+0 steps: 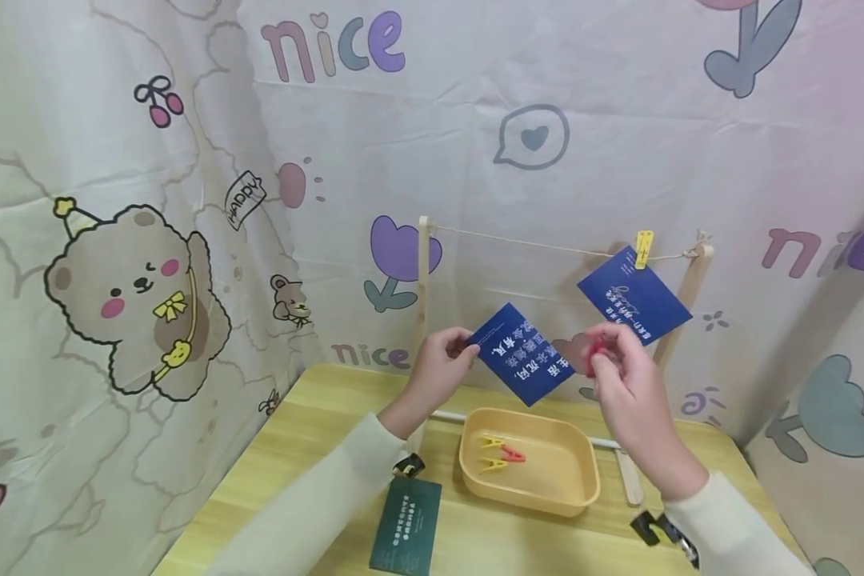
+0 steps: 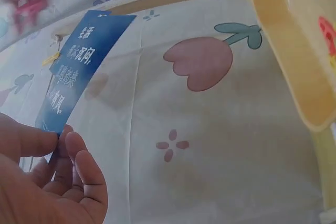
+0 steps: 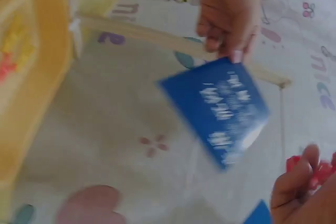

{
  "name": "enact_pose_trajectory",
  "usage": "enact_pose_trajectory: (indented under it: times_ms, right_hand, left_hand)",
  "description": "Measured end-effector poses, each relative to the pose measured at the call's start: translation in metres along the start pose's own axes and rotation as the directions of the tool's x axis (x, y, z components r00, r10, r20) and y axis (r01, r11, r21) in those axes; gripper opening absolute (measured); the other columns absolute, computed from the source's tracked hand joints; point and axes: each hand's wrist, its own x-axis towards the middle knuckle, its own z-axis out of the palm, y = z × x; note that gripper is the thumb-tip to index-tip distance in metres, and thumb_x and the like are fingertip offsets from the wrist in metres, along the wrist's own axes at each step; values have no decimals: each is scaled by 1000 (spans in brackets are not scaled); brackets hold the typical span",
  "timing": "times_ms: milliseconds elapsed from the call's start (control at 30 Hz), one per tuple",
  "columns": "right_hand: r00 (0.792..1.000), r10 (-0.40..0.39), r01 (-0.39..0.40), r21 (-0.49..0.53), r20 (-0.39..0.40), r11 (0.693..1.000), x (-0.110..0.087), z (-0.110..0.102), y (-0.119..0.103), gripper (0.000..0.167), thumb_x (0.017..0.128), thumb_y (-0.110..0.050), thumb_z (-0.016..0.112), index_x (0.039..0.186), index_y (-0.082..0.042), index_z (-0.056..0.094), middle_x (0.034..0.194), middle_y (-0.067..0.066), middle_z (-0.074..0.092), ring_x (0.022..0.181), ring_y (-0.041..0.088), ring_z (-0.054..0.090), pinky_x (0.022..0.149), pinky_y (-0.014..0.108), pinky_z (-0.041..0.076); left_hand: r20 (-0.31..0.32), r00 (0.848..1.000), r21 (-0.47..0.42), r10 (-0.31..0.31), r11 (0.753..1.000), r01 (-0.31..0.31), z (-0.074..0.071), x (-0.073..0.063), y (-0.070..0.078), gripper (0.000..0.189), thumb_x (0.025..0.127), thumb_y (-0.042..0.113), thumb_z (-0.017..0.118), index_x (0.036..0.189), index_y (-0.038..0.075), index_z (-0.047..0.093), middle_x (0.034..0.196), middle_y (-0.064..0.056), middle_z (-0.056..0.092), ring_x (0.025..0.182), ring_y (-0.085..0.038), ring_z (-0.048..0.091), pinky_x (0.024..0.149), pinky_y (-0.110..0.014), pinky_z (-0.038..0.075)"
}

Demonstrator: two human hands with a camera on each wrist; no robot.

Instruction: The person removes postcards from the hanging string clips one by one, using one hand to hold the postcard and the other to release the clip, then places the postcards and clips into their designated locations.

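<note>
My left hand (image 1: 442, 364) pinches a blue card (image 1: 522, 354) with white print by its left corner, thumb on one face and fingers behind. In the left wrist view that card (image 2: 84, 61) stands up from the fingertips. My right hand (image 1: 630, 384) holds a red clothespin (image 1: 596, 354) between thumb and fingers, just right of the card and apart from it. Behind the right hand, a second blue card (image 1: 634, 288) hangs tilted from a string (image 1: 526, 241) by a yellow clothespin (image 1: 644, 250). The right wrist view shows the red clothespin (image 3: 320, 171) partly covered by fingers.
A yellow-orange tray (image 1: 526, 499) on the wooden table (image 1: 317, 432) holds several yellow and red clothespins (image 1: 502, 454). Left of it lies a dark green card (image 1: 406, 526). Wooden posts (image 1: 423, 280) carry the string, and a printed curtain (image 1: 475, 160) hangs close behind.
</note>
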Motion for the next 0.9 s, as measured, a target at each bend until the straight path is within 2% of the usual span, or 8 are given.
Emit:
enact_pose_trajectory:
  times_ms: [133, 333, 400, 567, 667, 767, 833, 900]
  right_hand:
    - [980, 180, -182, 21, 78, 983, -24, 7, 21, 30, 106, 5, 36, 118, 0, 63, 93, 8, 61, 74, 18, 59, 62, 25, 54]
    - [856, 447, -500, 192, 259, 845, -44, 28, 38, 22, 112, -14, 54, 122, 3, 62, 85, 1, 60, 67, 13, 56, 45, 20, 34]
    - [842, 460, -526, 243, 281, 815, -47, 36, 39, 25, 113, -21, 59, 122, 3, 62, 81, 0, 60, 62, 11, 52, 45, 19, 31]
    - [843, 471, -536, 334, 261, 775, -48, 47, 34, 23, 112, -22, 63, 100, -2, 63, 74, 2, 59, 50, 9, 38, 46, 19, 29]
    - [846, 474, -532, 325, 245, 782, -44, 43, 29, 24, 112, -21, 63, 94, -6, 63, 72, 2, 58, 50, 9, 37, 46, 20, 29]
    - [857, 441, -505, 265, 265, 822, -38, 34, 29, 23, 111, -19, 64, 93, -5, 63, 70, 1, 56, 52, 9, 40, 46, 20, 29]
    - [859, 402, -475, 203, 316, 856, -32, 26, 30, 22, 109, -16, 65, 92, -2, 62, 69, 2, 56, 53, 10, 43, 45, 20, 30]
    - [860, 339, -410, 120, 381, 904, -26, 18, 31, 24, 108, -13, 66, 88, -1, 60, 67, 2, 54, 55, 12, 47, 46, 21, 34]
  left_hand:
    - [-16, 1000, -88, -19, 996, 17, -3, -14, -1, 8, 102, 4, 72, 107, -1, 75, 95, -15, 75, 81, -16, 68, 75, -27, 64]
    - [-43, 985, -221, -169, 963, 156, -3, -41, -2, 10, 101, 5, 74, 108, -2, 75, 91, -7, 78, 79, -16, 72, 70, -28, 63]
    - [-33, 979, -267, -201, 946, 185, -3, -49, -3, 11, 101, 5, 74, 107, -4, 74, 89, -7, 79, 78, -16, 73, 68, -27, 61]
    - [8, 975, -304, -221, 928, 213, -5, -62, -5, 11, 101, 5, 76, 104, -5, 73, 90, -8, 80, 78, -15, 74, 69, -26, 62]
    - [53, 979, -276, -198, 939, 205, -8, -66, -5, 12, 99, 4, 77, 103, -6, 72, 95, -17, 81, 79, -15, 75, 71, -25, 64]
    - [107, 987, -208, -122, 968, 142, -15, -67, -5, 19, 97, 4, 79, 113, -5, 72, 104, -20, 80, 88, -15, 75, 77, -24, 64]
    - [143, 989, -134, -32, 990, 51, -24, -65, -2, 36, 96, 6, 81, 130, 5, 71, 116, -13, 79, 101, -17, 74, 85, -26, 64]
    - [185, 979, -29, 85, 996, -81, -35, -62, 4, 63, 93, 9, 85, 150, 18, 60, 134, -4, 73, 118, -19, 69, 94, -33, 63]
